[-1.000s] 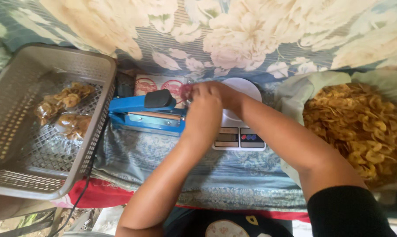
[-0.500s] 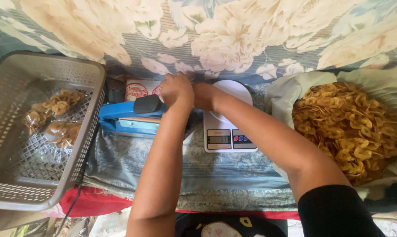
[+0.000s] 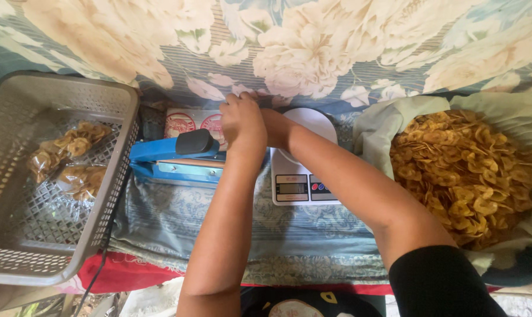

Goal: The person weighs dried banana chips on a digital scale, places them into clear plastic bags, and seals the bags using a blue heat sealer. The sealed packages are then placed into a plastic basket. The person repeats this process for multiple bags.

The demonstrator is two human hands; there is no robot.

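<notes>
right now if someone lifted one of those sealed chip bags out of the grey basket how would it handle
The sealed chip bags would probably feel light for their bulk: thin clear film over loosely packed chips. The film looks crinkly, so likely floppy and a bit slippery. The chips seem thin and curled, like those in the cloth-lined heap, so squeezing would likely crack them.

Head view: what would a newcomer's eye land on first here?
Probably the heap of golden chips in a cloth-lined container at the right, then the two hands, left hand and right hand, pressed together at centre above the blue heat sealer and white kitchen scale. At the left, a grey perforated basket holds two sealed chip packets.
</notes>
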